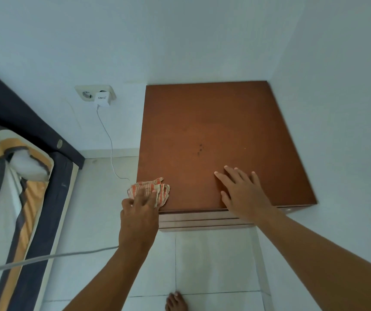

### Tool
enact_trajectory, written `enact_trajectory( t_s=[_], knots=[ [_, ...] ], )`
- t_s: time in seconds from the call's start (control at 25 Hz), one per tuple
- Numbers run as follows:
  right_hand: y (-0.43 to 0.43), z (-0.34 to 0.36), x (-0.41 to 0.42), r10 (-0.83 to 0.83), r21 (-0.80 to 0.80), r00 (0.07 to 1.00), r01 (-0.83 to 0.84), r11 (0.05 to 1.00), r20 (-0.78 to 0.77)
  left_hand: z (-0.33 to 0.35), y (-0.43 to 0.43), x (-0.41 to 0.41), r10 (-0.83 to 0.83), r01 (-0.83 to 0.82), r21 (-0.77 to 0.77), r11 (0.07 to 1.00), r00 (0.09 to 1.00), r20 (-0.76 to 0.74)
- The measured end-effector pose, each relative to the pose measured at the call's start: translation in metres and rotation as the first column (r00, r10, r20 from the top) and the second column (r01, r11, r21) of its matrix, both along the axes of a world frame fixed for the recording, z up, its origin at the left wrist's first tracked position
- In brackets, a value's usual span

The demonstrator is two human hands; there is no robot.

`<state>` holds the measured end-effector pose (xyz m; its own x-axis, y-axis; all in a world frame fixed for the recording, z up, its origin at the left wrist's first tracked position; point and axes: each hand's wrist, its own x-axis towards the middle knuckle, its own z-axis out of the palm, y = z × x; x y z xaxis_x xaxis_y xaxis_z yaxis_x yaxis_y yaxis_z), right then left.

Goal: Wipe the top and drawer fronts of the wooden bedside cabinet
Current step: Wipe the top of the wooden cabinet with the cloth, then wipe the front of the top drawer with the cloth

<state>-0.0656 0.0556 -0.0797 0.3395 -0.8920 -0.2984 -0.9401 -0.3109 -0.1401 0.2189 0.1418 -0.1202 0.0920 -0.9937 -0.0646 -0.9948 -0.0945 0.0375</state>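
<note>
The wooden bedside cabinet (207, 122) stands in the wall corner, its brown top seen from above with a few small dark specks near the middle. Its drawer fronts (202, 221) show only as thin strips under the front edge. My left hand (138, 212) presses an orange-and-white striped cloth (155, 189) onto the top's front left corner. My right hand (240, 189) lies flat, fingers spread, on the front middle of the top, holding nothing.
A bed (11, 187) with striped bedding stands at the left. A wall socket with a white charger (101, 97) and its thin cable (110, 140) hang left of the cabinet. A grey cable (45, 258) crosses the tiled floor. My bare foot (175, 301) shows below.
</note>
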Motion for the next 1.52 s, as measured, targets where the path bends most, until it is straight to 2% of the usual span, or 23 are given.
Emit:
enact_trajectory(
  t_s=[0.16,0.28,0.36,0.44,0.52,0.6,0.72,0.84,0.92,1.0,1.04,1.16,1.24,1.4,1.48,1.52],
  knots=[
    [-0.003,0.020,-0.022,-0.035,0.037,0.999,0.033,0.999,0.042,0.011,0.007,-0.020,0.048,-0.052,-0.039,0.998,0.994,-0.103],
    [-0.003,0.028,-0.028,-0.058,0.054,0.996,0.055,0.997,0.061,0.023,-0.002,-0.033,-0.002,-0.003,-0.032,0.999,0.988,-0.157],
    [0.004,0.028,-0.029,-0.034,0.043,0.992,0.029,0.999,0.118,0.035,-0.006,-0.045,-0.069,0.062,-0.030,0.998,0.948,-0.312],
    [0.012,0.025,-0.027,-0.014,0.084,0.962,-0.009,0.996,0.272,0.051,-0.006,-0.063,-0.126,0.121,-0.039,0.992,0.883,-0.453],
    [0.021,0.026,-0.019,0.003,0.152,0.897,-0.078,0.985,0.442,0.063,-0.004,-0.084,-0.174,0.131,-0.119,0.984,0.827,-0.534],
    [0.028,0.029,-0.010,-0.031,0.223,0.816,-0.121,0.967,0.577,0.073,-0.007,-0.099,-0.161,0.053,-0.186,0.981,0.758,-0.632],
    [0.032,0.046,-0.004,-0.252,0.380,0.658,-0.056,0.923,0.710,0.086,-0.011,-0.110,-0.140,-0.030,-0.217,0.976,0.677,-0.723],
    [0.032,0.059,-0.007,-0.396,0.455,0.539,0.027,0.890,0.743,0.099,-0.011,-0.113,-0.048,-0.193,-0.194,0.962,0.579,-0.814],
    [0.038,0.059,-0.007,-0.571,0.587,0.371,0.083,0.806,0.732,0.105,-0.007,-0.114,0.033,-0.273,-0.109,0.956,0.466,-0.884],
    [0.049,0.055,-0.005,-0.680,0.661,0.245,0.167,0.732,0.691,0.104,-0.001,-0.114,0.110,-0.260,0.014,0.966,0.362,-0.926],
    [0.054,0.054,-0.004,-0.689,0.644,0.238,0.244,0.725,0.685,0.100,0.002,-0.114,0.140,-0.231,0.061,0.971,0.344,-0.928],
    [0.070,0.046,-0.004,-0.660,0.492,0.311,0.471,0.732,0.684,0.083,0.017,-0.114,0.179,-0.149,0.130,0.980,0.389,-0.904],
    [0.082,0.039,-0.012,-0.624,0.384,0.401,0.532,0.754,0.670,0.072,0.028,-0.112,0.171,-0.114,0.132,0.985,0.493,-0.853],
    [0.110,0.013,-0.023,-0.553,0.319,0.682,0.452,0.833,0.479,0.045,0.052,-0.095,0.209,-0.076,0.218,0.973,0.688,-0.695],
    [0.122,-0.007,-0.027,-0.407,0.153,0.856,0.378,0.913,0.318,0.031,0.061,-0.082,0.228,-0.096,0.247,0.964,0.779,-0.584],
    [0.126,-0.017,-0.027,-0.351,0.090,0.891,0.340,0.936,0.288,0.030,0.065,-0.076,0.229,-0.107,0.246,0.963,0.808,-0.543]
  ],
)
